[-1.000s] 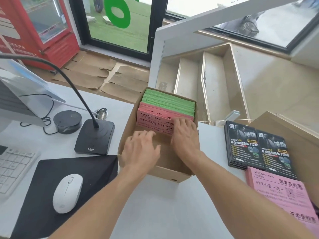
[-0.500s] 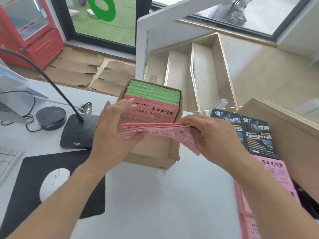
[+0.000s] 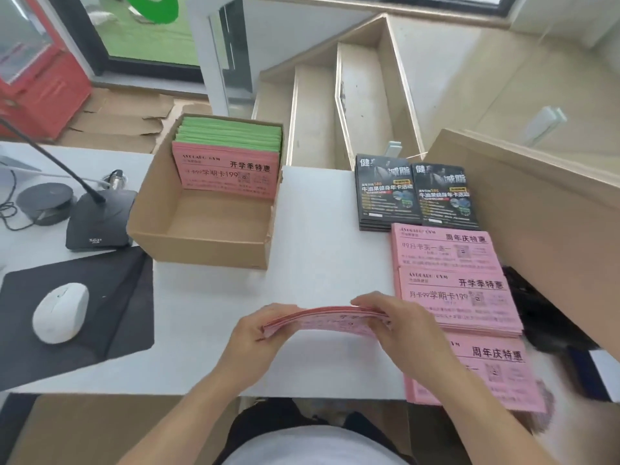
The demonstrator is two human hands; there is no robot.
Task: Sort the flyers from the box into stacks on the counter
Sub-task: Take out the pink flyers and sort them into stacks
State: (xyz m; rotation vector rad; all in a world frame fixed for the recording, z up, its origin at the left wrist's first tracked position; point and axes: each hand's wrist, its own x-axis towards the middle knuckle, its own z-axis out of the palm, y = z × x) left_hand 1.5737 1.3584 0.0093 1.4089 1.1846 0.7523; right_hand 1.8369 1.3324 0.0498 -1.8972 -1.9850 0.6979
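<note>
Head view, looking down at the white counter (image 3: 318, 229). Left hand (image 3: 256, 337) and right hand (image 3: 399, 325) each grasp one end of a bundle of pink flyers (image 3: 330, 321), fingers curled over its top edge; the bundle is held low over the counter, nearer the person than the cardboard box (image 3: 201, 239). Whether its lower edge touches the counter cannot be told.

The box stands open on the counter. Its far end holds flyers stood on edge: a pink batch (image 3: 228, 174) in front, a green batch (image 3: 231, 134) behind it against the far wall. The near half of the box shows bare cardboard floor.

Right of the box, on the counter: two black flyer stacks (image 3: 416, 193) side by side. Nearer the person from these, three pink stacks in a row: one (image 3: 443, 246) just beside the black stacks, a second (image 3: 459, 297) overlapping its near edge, and a third (image 3: 486, 374) partly under the right forearm, at the counter's near edge. A larger cardboard carton (image 3: 536, 209) stands right of these stacks.

Left of the box: a black microphone base (image 3: 100, 223) with gooseneck, a round black puck (image 3: 45, 203) with cables, and a white mouse (image 3: 60, 312) on a black mouse pad (image 3: 107, 307).
</note>
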